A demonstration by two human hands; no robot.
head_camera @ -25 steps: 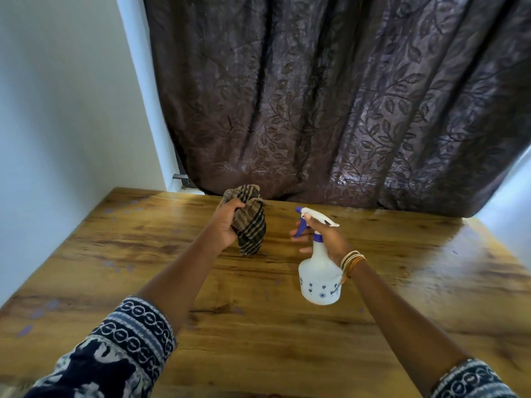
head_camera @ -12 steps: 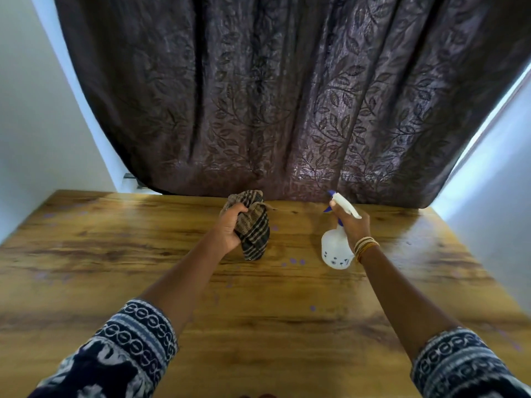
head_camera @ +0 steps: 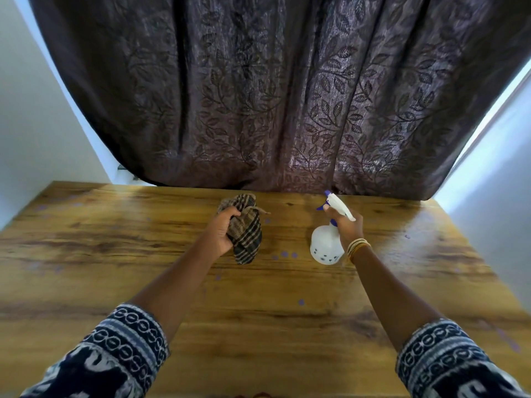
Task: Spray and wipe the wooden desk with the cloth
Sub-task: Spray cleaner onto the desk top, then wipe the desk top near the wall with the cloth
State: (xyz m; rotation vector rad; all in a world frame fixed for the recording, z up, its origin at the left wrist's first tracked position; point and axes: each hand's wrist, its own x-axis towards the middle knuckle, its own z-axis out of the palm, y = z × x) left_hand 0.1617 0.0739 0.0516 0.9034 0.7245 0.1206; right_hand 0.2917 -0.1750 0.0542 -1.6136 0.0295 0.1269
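The wooden desk [head_camera: 120,254] fills the lower half of the view. My left hand [head_camera: 219,234] grips a bunched brown checked cloth [head_camera: 247,234] just above the desk near its far middle. My right hand [head_camera: 346,225] grips the neck of a white spray bottle [head_camera: 326,247] with a white and purple trigger head, held tilted above the desk to the right of the cloth, nozzle pointing to the far left. Small purple spots [head_camera: 284,254] dot the wood between and in front of my hands.
A dark brown leaf-patterned curtain [head_camera: 273,96] hangs along the desk's far edge. White walls stand at the left [head_camera: 28,124] and right [head_camera: 494,182] of the desk. A wet sheen lies on the desk's far right part [head_camera: 416,225].
The view swung right. My right hand carried the bottle farther out and to the right, away from the cloth. The left hand kept its grip on the cloth.
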